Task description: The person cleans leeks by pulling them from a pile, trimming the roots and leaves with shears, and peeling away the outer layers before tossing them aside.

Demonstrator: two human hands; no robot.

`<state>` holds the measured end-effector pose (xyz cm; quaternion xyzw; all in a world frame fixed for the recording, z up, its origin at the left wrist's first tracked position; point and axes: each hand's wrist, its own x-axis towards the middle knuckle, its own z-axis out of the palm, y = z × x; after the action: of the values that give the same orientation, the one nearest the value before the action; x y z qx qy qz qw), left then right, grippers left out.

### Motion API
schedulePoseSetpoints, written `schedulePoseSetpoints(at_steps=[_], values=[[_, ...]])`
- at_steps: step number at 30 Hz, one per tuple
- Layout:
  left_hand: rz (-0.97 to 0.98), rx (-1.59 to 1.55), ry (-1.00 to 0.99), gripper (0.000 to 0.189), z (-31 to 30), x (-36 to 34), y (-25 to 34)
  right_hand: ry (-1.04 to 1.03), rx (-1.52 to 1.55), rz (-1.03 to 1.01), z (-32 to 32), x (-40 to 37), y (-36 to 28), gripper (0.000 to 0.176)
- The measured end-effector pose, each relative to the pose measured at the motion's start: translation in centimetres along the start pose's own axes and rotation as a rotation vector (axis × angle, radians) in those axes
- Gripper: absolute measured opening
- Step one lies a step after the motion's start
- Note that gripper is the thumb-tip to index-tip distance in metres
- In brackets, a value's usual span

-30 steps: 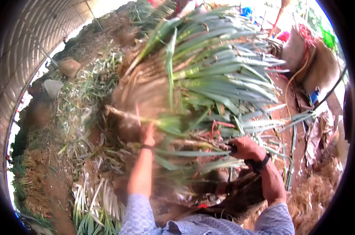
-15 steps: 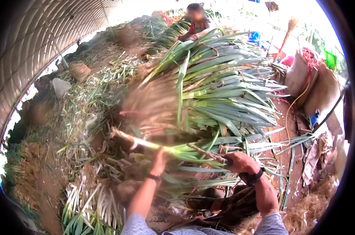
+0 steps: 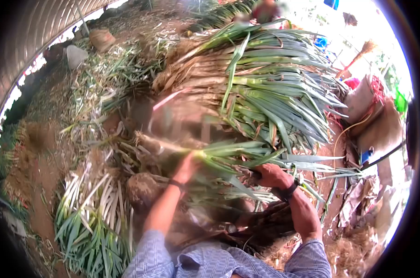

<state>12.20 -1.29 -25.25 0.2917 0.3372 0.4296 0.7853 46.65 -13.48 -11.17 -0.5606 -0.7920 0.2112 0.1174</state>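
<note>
My left hand (image 3: 188, 167) is closed around a long green onion (image 3: 233, 149) where its pale stalk turns to leaves. The root end points left and the leaves stretch right. My right hand (image 3: 275, 177) is closed on a dark, slim handle (image 3: 255, 174) close to those leaves; the rest of that tool is hard to make out. Just beyond both hands lies a big heap of untrimmed green onions (image 3: 284, 99), brown stalks to the left. To my left is a pile of cleaner, white-stalked green onions (image 3: 96, 217).
Loose leaves and peelings (image 3: 117, 74) litter the ground on the left. Sacks (image 3: 381, 118) and a broom (image 3: 360, 55) stand at the right. Another person (image 3: 264, 11) is behind the heap. Root scraps (image 3: 353, 250) lie at the lower right.
The view has tilted down and shifted, so the heap appears higher. My left hand still holds the onion, and my right hand remains on the dark handle near its leaves.
</note>
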Motion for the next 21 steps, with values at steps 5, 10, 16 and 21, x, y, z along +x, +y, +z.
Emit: schedulePoseSetpoints(at_steps=[5, 10, 16, 21], values=[[-0.004, -0.174, 0.098, 0.066, -0.5, 1.0, -0.9, -0.112, 0.008, 0.072, -2.8, 2.0, -3.8, 0.033], [-0.004, -0.242, 0.177, 0.056, 0.7, 0.9, -0.6, -0.160, -0.004, 0.065, -1.8, 3.9, -3.8, 0.033], [0.087, -0.194, 0.068, 0.029, 0.3, 0.6, -1.3, -0.139, -0.003, 0.087, -2.0, 6.0, -4.9, 0.027], [0.036, -0.259, -0.205, 0.027, 0.7, -0.2, -2.2, -0.186, 0.021, 0.122, -2.9, 6.5, -6.0, 0.026]])
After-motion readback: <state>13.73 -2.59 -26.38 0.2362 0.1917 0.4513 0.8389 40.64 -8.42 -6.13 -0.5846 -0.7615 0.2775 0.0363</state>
